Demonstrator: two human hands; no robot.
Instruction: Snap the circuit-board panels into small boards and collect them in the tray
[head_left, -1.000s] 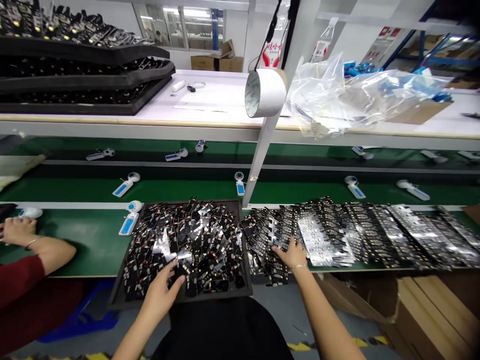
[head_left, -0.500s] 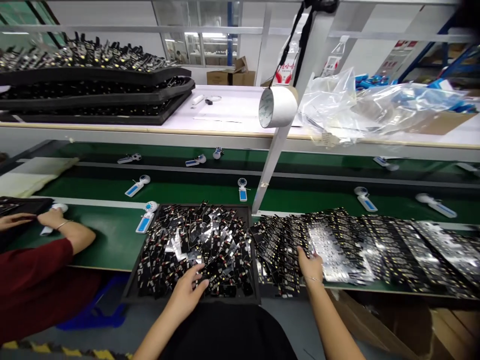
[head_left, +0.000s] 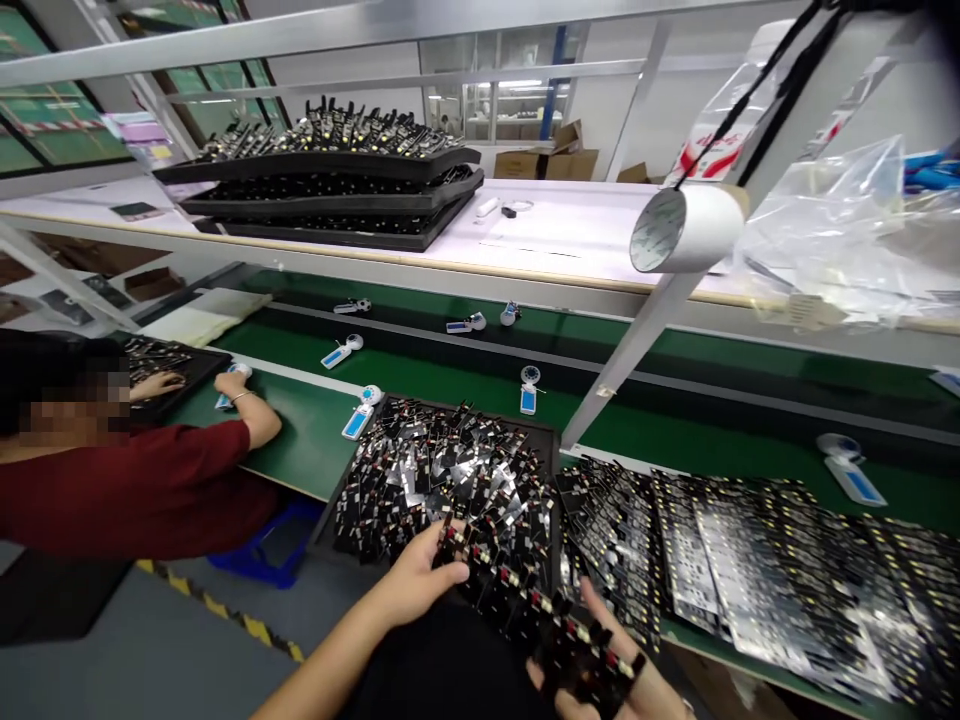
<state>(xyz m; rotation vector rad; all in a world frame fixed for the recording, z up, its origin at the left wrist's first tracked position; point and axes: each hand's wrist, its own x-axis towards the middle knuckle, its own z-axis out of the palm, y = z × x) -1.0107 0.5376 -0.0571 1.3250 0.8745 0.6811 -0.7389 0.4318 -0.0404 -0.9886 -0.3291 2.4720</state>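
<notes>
A black strip of joined circuit boards (head_left: 517, 600) with small red and white parts slants across the front, close to my body. My left hand (head_left: 424, 580) pinches its upper left end, thumb on top. At the lower right end, my right hand (head_left: 611, 650) holds the strip, one finger stretched up beside it; some of its fingers are hidden behind the boards. Just beyond lies a black tray (head_left: 324, 530) heaped with loose small circuit boards (head_left: 442, 470). Right of the tray, overlapping circuit board panels (head_left: 720, 550) lie in rows along the bench.
Behind the tray runs a green conveyor belt (head_left: 435, 362) carrying white and blue handheld devices (head_left: 529, 390). A slanted metal post (head_left: 622, 360) with a tape roll (head_left: 686, 230) rises nearby. Stacked black trays (head_left: 330, 195) stand on the shelf. A co-worker in a red sleeve (head_left: 187, 470) sits at left.
Both hands have come together in front of my body, now holding a circuit board strip. My right hand has left the panel rows. The view has turned left.
</notes>
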